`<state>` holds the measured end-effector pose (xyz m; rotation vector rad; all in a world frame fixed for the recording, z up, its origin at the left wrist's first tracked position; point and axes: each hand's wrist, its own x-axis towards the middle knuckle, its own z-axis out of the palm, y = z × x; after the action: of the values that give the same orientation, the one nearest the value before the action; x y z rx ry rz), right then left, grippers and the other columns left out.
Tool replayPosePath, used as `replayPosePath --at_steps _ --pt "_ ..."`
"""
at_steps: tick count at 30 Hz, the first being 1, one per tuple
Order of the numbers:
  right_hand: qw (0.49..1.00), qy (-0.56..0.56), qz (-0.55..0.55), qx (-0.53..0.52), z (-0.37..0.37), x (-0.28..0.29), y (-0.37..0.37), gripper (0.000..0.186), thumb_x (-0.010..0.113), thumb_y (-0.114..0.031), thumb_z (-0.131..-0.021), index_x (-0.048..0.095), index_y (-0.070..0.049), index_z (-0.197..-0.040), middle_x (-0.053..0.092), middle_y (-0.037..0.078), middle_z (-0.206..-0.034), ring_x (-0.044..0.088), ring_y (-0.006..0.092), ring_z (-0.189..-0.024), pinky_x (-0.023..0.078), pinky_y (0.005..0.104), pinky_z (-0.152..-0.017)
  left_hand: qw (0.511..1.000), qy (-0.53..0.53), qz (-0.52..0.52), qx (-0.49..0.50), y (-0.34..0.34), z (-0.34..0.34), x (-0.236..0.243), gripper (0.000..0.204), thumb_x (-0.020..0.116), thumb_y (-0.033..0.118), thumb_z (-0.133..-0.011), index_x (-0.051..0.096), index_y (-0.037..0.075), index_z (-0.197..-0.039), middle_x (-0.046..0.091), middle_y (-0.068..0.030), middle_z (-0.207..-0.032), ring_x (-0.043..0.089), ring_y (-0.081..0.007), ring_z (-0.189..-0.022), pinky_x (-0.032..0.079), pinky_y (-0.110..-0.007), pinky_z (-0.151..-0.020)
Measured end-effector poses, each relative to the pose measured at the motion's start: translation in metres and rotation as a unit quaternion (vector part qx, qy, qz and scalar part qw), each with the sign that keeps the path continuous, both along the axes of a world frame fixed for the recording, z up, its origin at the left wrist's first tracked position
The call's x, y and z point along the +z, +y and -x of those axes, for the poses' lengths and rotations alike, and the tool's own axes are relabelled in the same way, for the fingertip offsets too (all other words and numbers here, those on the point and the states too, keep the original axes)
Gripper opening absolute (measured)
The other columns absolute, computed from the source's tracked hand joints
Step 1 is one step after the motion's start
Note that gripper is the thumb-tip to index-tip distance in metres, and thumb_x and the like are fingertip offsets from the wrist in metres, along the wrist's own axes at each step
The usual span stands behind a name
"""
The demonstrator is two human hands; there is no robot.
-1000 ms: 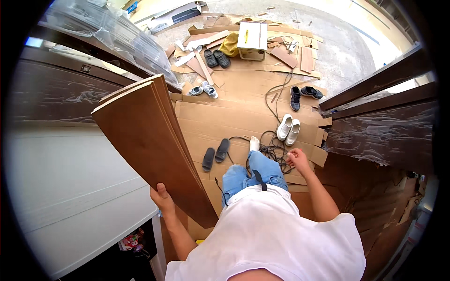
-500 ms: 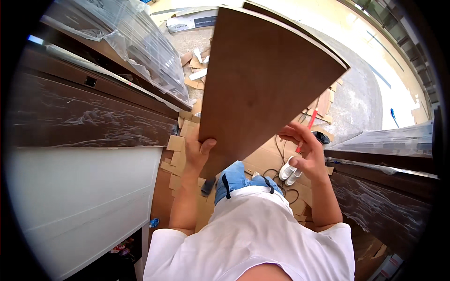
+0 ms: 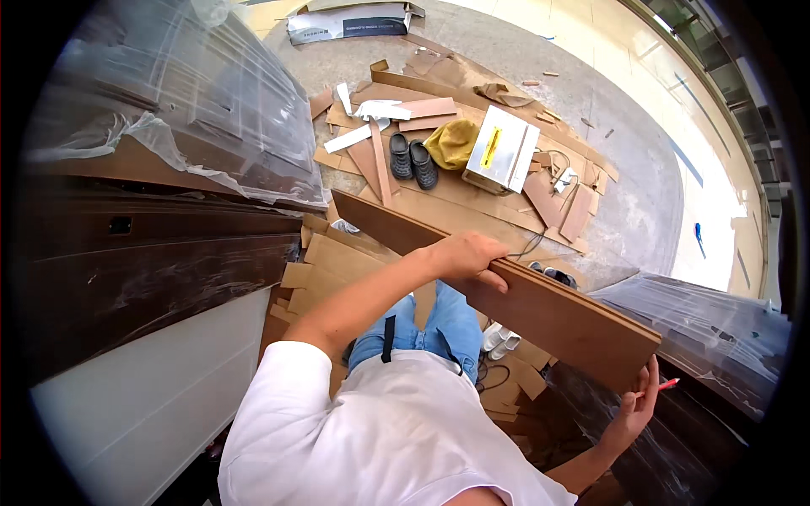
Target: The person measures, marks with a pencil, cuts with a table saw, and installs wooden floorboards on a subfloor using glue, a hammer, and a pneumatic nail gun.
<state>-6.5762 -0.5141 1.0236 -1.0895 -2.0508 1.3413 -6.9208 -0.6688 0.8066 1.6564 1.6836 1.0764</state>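
Note:
A long brown wood plank [image 3: 557, 314] lies on its edge across my front, slanting from upper left to lower right; a second layer shows along its top edge. My left hand [image 3: 474, 260] is closed over that top edge near the middle, thumb on the near face. At the plank's right end, the fingers of my right hand [image 3: 633, 411] touch the lower corner. A red pencil [image 3: 666, 384] sticks out from between those fingers. The plank hides part of the floor beyond it.
Dark brown door frames, one with plastic film [image 3: 245, 110], flank me. On the cardboard-covered floor are black clogs [image 3: 413, 160], a yellow cloth bag [image 3: 453, 143], a white box [image 3: 502, 150], plank offcuts [image 3: 575, 212], white shoes [image 3: 499, 339] and cables. A long carton [image 3: 354, 24] lies farther off.
The plank has come down and swung from pointing away to lying crosswise. My left hand shifted from its near end to its top edge; my right hand moved right to the plank's end.

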Motion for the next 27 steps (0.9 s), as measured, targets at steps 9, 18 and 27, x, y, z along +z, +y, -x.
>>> replayPosePath --at_steps 9,18,27 --pt "0.969 -0.2 0.086 -0.115 0.065 -0.243 0.072 0.046 0.071 -0.031 -0.095 0.055 0.004 -0.12 0.064 0.009 -0.105 0.056 0.0174 -0.093 0.047 0.031 -0.086 0.971 0.083 0.174 -0.143 0.116 0.096 -0.164 0.066 0.065 0.068 -0.082 0.055 0.003 -0.096 0.065 -0.0192 -0.087 0.064 -0.0437 -0.089 0.051 -0.051 -0.075" --pt "0.931 -0.228 0.268 -0.1 0.083 -0.472 0.087 0.059 0.07 -0.04 -0.095 0.053 0.005 -0.13 0.063 0.01 -0.109 0.055 0.0187 -0.092 0.047 0.0331 -0.085 0.913 0.084 0.309 -0.251 0.182 0.171 -0.327 0.076 0.06 0.076 -0.079 0.062 0.004 -0.101 0.07 -0.0197 -0.094 0.065 -0.042 -0.095 0.051 -0.051 -0.082" --pt "0.9 -0.098 0.411 -0.11 0.171 -0.76 0.102 0.06 0.067 -0.036 -0.097 0.046 0.002 -0.139 0.063 0.01 -0.114 0.058 0.0182 -0.101 0.048 0.033 -0.091 0.861 0.134 0.4 -0.286 0.214 0.269 -0.591 0.072 0.061 0.073 -0.082 0.062 0.004 -0.103 0.069 -0.0209 -0.093 0.065 -0.0429 -0.094 0.052 -0.052 -0.079"
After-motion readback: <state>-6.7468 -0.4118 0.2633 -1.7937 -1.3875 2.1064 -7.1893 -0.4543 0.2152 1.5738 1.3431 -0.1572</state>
